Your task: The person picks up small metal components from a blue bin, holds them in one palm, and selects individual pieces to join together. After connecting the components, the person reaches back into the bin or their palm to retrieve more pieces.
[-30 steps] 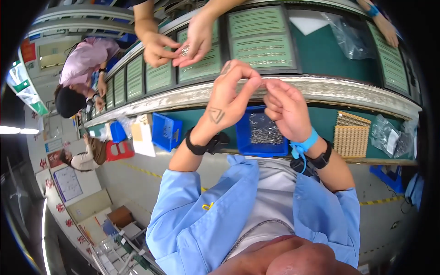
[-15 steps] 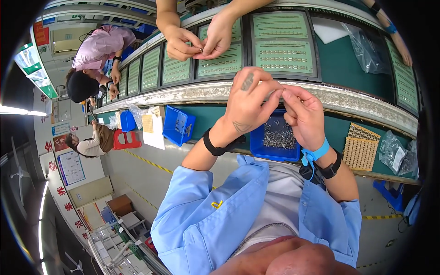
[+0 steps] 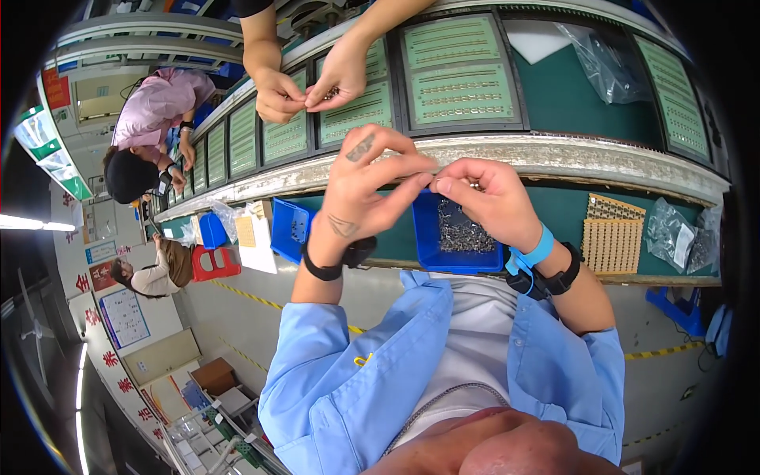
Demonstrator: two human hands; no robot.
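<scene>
My left hand [image 3: 370, 186] is closed in a pinch, its thumb and forefinger tips meeting those of my right hand [image 3: 492, 204]. Whatever lies between the left fingertips is too small to make out. In the curled fingers of my right hand, small shiny metal parts [image 3: 475, 186] show. Both hands hover above the near edge of the line, over a blue bin [image 3: 423, 252] holding a heap of small metal pieces [image 3: 467, 236]. Beyond them stands a framed green circuit board panel [image 3: 463, 79] with rows of parts on it.
Across the line, another person's hands [image 3: 313, 93] pinch small parts over the panels. To the right lie a tan perforated board stack [image 3: 613, 237] and a clear plastic bag [image 3: 673, 241]. A second blue bin [image 3: 290, 229] sits left. Another person in pink [image 3: 162, 107] works farther left.
The whole view has shifted slightly. My joined fingertips have moved left and a little nearer, and metal parts now show in my right hand. The hands across the line have moved left.
</scene>
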